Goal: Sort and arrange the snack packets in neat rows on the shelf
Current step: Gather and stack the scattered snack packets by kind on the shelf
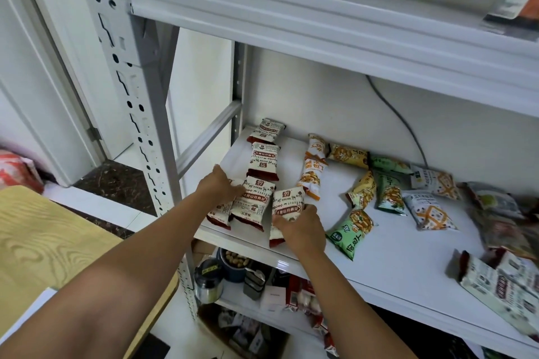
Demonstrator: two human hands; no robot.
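White shelf (393,259), red-and-white packets (263,160) lying in a column at its left end, left hand (220,185) gripping the top of the front-left packet (219,213), right hand (303,227) pinching the front-right packet (287,203), orange, yellow and green packets (351,230) lying scattered to the right.

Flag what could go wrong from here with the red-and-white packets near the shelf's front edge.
1. The front packet pinched by the right hand sits right at the shelf edge; it might slip off toward the jars below.
2. The overlapping packets under the left hand could slide and skew the packet behind.
3. The green packet lies close beside the right hand and may get nudged.
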